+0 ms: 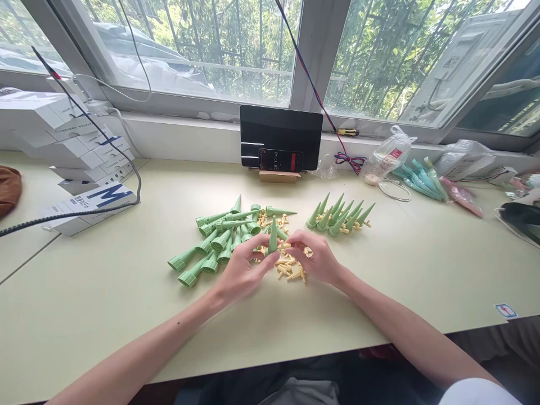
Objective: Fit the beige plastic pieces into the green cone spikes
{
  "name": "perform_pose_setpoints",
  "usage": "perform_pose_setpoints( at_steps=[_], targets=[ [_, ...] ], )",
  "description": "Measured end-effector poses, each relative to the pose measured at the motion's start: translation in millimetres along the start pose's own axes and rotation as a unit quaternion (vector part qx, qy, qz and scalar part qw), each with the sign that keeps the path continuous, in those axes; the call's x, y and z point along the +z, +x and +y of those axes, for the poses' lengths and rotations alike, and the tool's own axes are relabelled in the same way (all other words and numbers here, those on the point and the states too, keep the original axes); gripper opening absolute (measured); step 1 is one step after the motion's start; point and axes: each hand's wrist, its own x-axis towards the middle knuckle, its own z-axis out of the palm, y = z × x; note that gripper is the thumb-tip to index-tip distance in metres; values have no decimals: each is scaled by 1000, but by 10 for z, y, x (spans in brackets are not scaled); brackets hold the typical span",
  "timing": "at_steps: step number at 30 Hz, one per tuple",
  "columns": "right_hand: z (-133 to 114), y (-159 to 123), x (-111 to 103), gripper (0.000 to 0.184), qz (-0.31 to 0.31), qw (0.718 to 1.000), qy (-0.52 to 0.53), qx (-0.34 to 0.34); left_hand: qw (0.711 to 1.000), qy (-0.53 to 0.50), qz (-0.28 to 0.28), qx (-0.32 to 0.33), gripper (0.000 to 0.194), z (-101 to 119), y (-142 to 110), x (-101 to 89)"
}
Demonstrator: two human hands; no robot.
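Note:
My left hand is closed on a green cone-shaped spike, held upright with its tip pointing up. My right hand is closed in a pinch just right of the spike, over a heap of small yellow plastic pieces; what its fingers hold is hidden. A pile of loose green spikes lies to the left of my hands. A smaller group of green spikes with yellow pieces fitted lies to the upper right.
A dark tablet with a phone leaning on it stands at the back by the window. White boxes and a black cable are at left. Plastic bags with teal parts lie at right.

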Motion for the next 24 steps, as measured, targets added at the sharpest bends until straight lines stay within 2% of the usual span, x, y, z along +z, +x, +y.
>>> perform_pose_setpoints(
  at_steps=[6, 11, 24],
  targets=[
    [51, -30, 15, 19, -26, 999, 12, 22, 999, 39, 4, 22, 14, -6, -2, 5],
    [72, -33, 19, 25, -39, 999, -5, 15, 997, 69, -1, 36, 9, -19, -8, 8],
    [79, -42, 19, 44, -76, 996, -37, 5, 998, 49, -10, 38, 9, -25, -14, 33]
  ],
)
